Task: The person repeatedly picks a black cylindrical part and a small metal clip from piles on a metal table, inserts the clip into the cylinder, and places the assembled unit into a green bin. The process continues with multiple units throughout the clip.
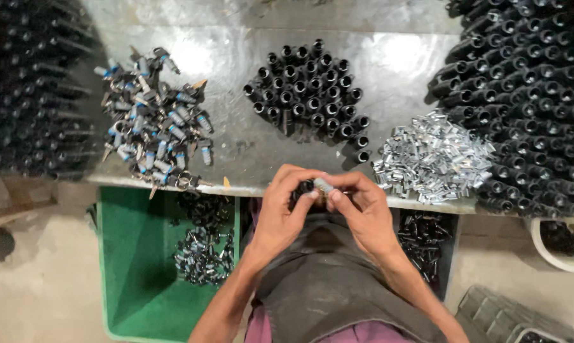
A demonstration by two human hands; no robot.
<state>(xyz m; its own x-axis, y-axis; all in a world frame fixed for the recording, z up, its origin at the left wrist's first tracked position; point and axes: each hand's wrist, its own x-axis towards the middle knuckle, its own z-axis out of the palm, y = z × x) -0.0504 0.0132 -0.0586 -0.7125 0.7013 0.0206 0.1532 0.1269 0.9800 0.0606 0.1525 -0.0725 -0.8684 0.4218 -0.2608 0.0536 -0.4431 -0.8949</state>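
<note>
Overhead view of a person seated at a grey metal worktable (236, 152), the two hands meeting at the table's near edge, at 6 o'clock of the table top.

Left hand (286, 209): fingers curled closed around a small black cylindrical plastic cap (305, 188), of which only the upper end shows between thumb and forefinger.

Right hand (358, 213): thumb and forefinger pinched shut on a small silver metal sleeve (322, 185), which touches the black cap; how far one sits inside the other cannot be told. The remaining fingers are folded under.

Around the hands, by clock direction from them:
- 12 o'clock, near: a standing cluster of black plastic caps (311, 89), open ends up, packed side by side.
- 2 o'clock, just beside the right hand: a loose heap of silver metal sleeves (432, 155).
- 2 to 3 o'clock, farther: a large mound of black caps (528, 95), lying against the silver heap.
- 10 o'clock, well apart: a heap of grey-and-blue assembled parts with metal rings (155, 127).
- 9 o'clock, far: a dark rack of black rod-like pieces (33, 95), blurred.
- 8 o'clock, below the table edge: a green plastic crate (131, 273) holding a small pile of dark finished pieces (201, 254).
- 4 o'clock: a dark bin of black parts (423, 238), and beyond it the rim of a white plastic bucket (554, 260).
</note>
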